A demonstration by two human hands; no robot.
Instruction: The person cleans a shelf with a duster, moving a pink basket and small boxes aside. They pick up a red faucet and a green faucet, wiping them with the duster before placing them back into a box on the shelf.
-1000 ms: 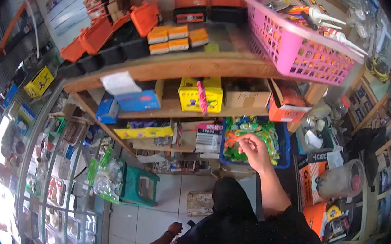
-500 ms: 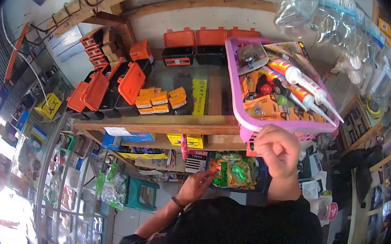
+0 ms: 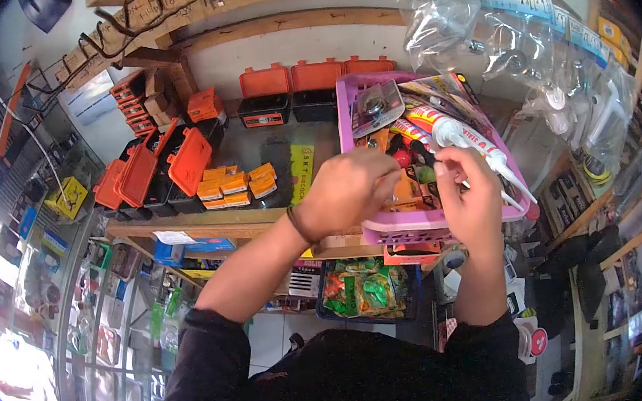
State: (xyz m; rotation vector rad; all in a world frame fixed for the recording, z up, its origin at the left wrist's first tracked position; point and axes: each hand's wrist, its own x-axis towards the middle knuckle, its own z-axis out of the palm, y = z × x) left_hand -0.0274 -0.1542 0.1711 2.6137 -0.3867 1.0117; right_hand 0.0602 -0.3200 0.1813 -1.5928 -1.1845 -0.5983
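A pink plastic basket (image 3: 434, 220) stands at the right end of the counter, filled with packets and tubes. My left hand (image 3: 348, 195) is over its front left side, fingers curled in; whatever is between the fingertips is hidden. Opposite it, above the front of the basket, my right hand (image 3: 471, 199) has thumb and forefinger pinched together near a dark bit too small to name. Beneath and between the hands lie red and green round items and orange-backed packets (image 3: 411, 183). White-nozzled tubes (image 3: 451, 132) and a blister pack (image 3: 375, 106) rest behind them.
Small orange boxes (image 3: 232, 185) are stacked on the glass counter, by a yellow-green strip (image 3: 302, 173). Black cases with orange lids (image 3: 265, 111) line the back and left. Plastic bags (image 3: 439, 23) hang at the upper right. A dark tray (image 3: 325, 310) of green packets is below.
My left hand has risen from beside the lower tray to the basket. My right hand has moved up from the front rim to over the contents. The view has shifted.
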